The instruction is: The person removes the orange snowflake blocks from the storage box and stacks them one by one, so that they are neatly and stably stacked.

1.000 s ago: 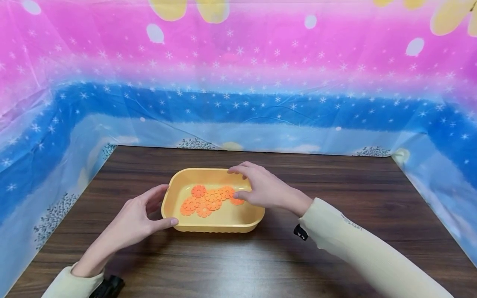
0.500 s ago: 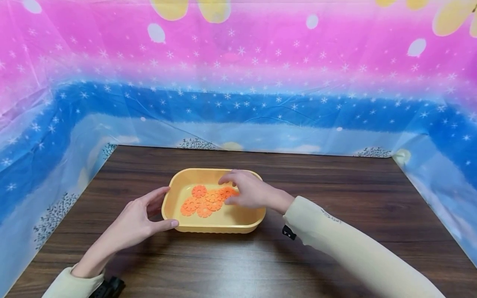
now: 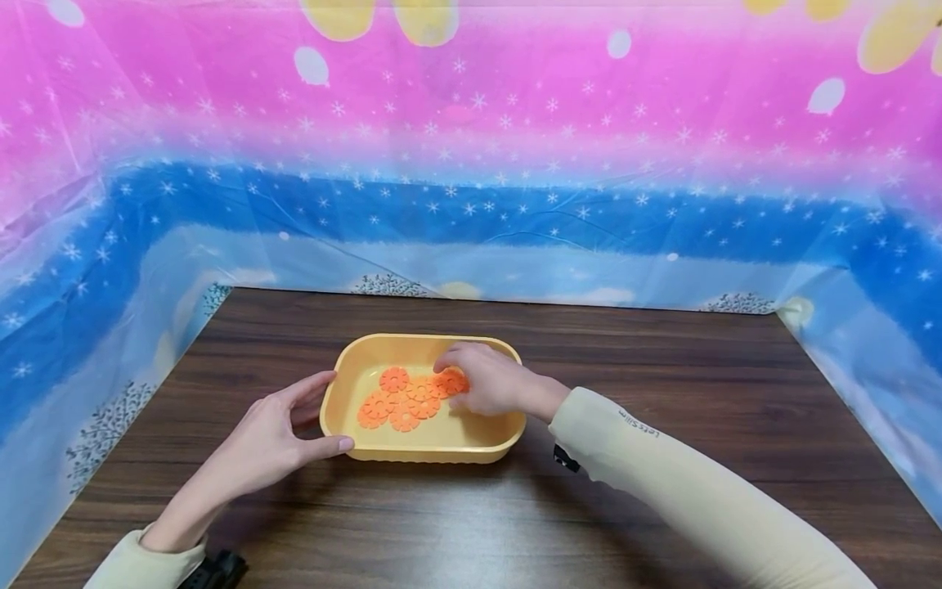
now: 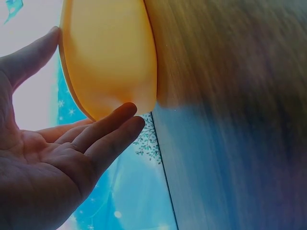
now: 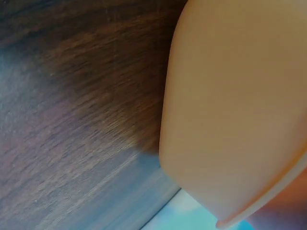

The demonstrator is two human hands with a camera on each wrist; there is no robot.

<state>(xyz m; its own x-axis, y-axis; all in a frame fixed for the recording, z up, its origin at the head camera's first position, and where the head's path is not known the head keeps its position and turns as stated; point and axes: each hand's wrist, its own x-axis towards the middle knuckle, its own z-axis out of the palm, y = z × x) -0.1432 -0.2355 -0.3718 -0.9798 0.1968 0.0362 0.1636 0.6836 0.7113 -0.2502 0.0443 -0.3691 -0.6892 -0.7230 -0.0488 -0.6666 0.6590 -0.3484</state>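
cream left sleeve [image 3: 147, 560] nearest us, at the left of the desk [image 3: 662, 368], a black device [image 3: 213, 570] by its cuff; across from it the right sleeve [image 3: 684, 474] slants in from the near right, small dark letters along it, its own black device [image 3: 565, 458] under the cuff.

next up, the left hand [image 3: 268, 442], and it has the tray [image 3: 419, 450] by the left end! thumb on the rim at the tray's near left corner, fingers along the outside of that end, so it's a hold between thumb and fingers.

the tray itself, yellow and upright, sits on the desk a touch left of the middle, well in from the left and right edges.

inside, orange discs [image 3: 405, 417] with notched rims, flat and overlapping in a loose heap that runs from the left part of the tray floor to the right hand [image 3: 486, 380].

that hand is down inside the tray's right end, fingers bent, thumb and fingers to either side of the rightmost discs; grasping one or merely touching? cannot tell, the fingertips are partly hidden.

out past the desk's far edge, the cloth [image 3: 515, 90] stands tall: pale blue low, deep blue above, pink on top, white snowflakes all over.
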